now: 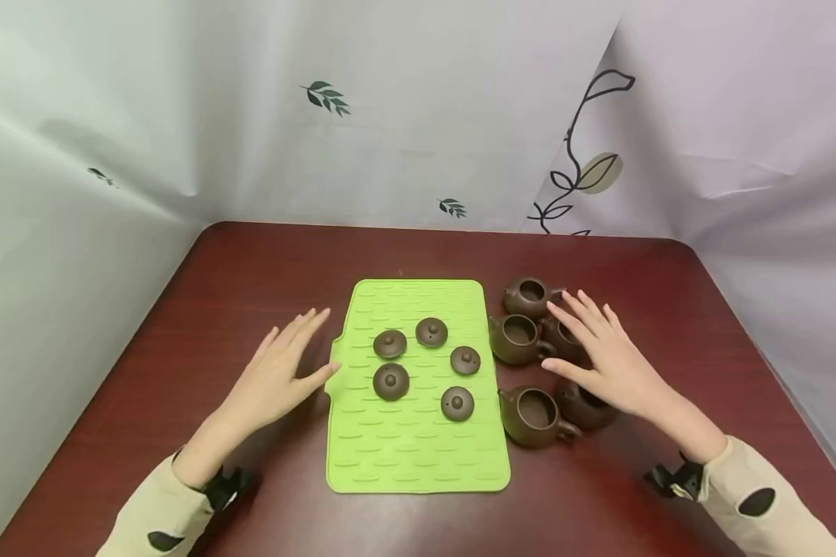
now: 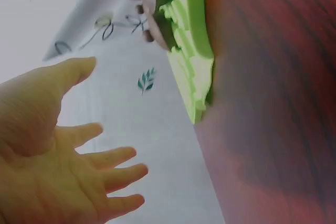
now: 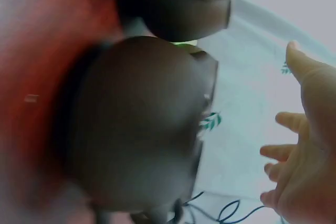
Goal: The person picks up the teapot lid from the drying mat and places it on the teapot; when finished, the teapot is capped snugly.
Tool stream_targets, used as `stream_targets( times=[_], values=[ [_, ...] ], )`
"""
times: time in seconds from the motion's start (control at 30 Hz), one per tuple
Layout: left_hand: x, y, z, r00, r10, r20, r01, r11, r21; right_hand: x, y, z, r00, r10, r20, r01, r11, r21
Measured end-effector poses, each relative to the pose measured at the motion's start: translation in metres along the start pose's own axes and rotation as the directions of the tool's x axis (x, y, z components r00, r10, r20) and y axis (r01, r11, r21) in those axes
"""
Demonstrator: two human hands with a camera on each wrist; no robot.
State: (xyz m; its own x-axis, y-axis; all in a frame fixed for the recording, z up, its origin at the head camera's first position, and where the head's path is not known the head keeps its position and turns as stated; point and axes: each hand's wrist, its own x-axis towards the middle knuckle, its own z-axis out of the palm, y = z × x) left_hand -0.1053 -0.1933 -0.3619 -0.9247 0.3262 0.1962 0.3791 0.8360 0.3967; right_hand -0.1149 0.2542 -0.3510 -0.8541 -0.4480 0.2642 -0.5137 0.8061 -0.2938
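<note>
Several dark brown teapot lids, one of them a lid at the left, lie knob up on a green ribbed mat. Just right of the mat stand several brown teapots without lids, among them a front teapot and a middle teapot. My left hand hovers with spread fingers at the mat's left edge, its thumb tip overlapping the edge in the head view. Over the right-hand teapots my right hand is held with fingers spread, partly hiding two of them. Both palms hold nothing. A teapot looms large in the right wrist view.
The dark red table reaches to a white cloth backdrop with leaf prints, and the cloth also hangs at both sides. Black straps with small devices sit on both wrists.
</note>
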Motion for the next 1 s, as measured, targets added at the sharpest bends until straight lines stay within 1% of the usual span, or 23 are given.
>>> stream_targets(
  times=[0.07,0.13,0.2,0.27,0.33,0.43,0.5,0.57,0.63,0.73,0.8,0.87,1.0],
  values=[
    [0.006,0.005,0.003,0.998,0.058,0.005,-0.058,0.998,-0.004,0.007,0.000,-0.004,1.000,-0.029,0.000,0.029,0.999,0.027],
    [0.013,0.012,0.006,0.993,0.117,-0.005,-0.117,0.993,-0.003,0.014,-0.001,-0.008,0.997,-0.083,0.004,0.083,0.995,0.047],
    [0.018,0.019,0.012,0.985,0.171,-0.007,-0.171,0.985,-0.008,0.021,-0.003,-0.009,0.989,-0.150,0.017,0.149,0.987,0.061],
    [0.023,0.028,0.017,0.976,0.218,0.006,-0.218,0.976,-0.025,0.025,-0.005,-0.008,0.978,-0.203,0.049,0.199,0.977,0.075],
    [0.026,0.037,0.023,0.965,0.260,0.029,-0.258,0.965,-0.041,0.025,-0.008,-0.008,0.971,-0.219,0.097,0.210,0.973,0.092],
    [0.028,0.048,0.029,0.948,0.313,0.059,-0.310,0.949,-0.065,0.021,-0.011,-0.006,0.964,-0.213,0.159,0.195,0.973,0.126],
    [0.031,0.055,0.031,0.936,0.344,0.080,-0.340,0.939,-0.058,0.017,-0.013,-0.006,0.959,-0.213,0.187,0.190,0.972,0.136],
    [0.036,0.062,0.032,0.924,0.371,0.095,-0.367,0.929,-0.053,0.013,-0.014,-0.006,0.952,-0.229,0.202,0.202,0.968,0.146],
    [0.042,0.067,0.032,0.912,0.393,0.120,-0.390,0.920,-0.049,0.008,-0.015,-0.005,0.946,-0.240,0.218,0.209,0.966,0.153],
    [0.049,0.071,0.033,0.902,0.402,0.158,-0.400,0.915,-0.047,0.003,-0.017,-0.003,0.942,-0.249,0.227,0.215,0.963,0.165],
    [0.051,0.071,0.034,0.899,0.401,0.178,-0.400,0.915,-0.047,0.000,-0.018,-0.001,0.938,-0.264,0.225,0.227,0.958,0.177],
    [0.051,0.068,0.036,0.898,0.399,0.184,-0.398,0.916,-0.046,-0.003,-0.018,0.001,0.934,-0.277,0.226,0.240,0.955,0.177],
    [0.045,0.057,0.040,0.910,0.371,0.187,-0.368,0.928,-0.051,-0.009,-0.018,0.004,0.928,-0.280,0.245,0.244,0.956,0.165]
  ],
)
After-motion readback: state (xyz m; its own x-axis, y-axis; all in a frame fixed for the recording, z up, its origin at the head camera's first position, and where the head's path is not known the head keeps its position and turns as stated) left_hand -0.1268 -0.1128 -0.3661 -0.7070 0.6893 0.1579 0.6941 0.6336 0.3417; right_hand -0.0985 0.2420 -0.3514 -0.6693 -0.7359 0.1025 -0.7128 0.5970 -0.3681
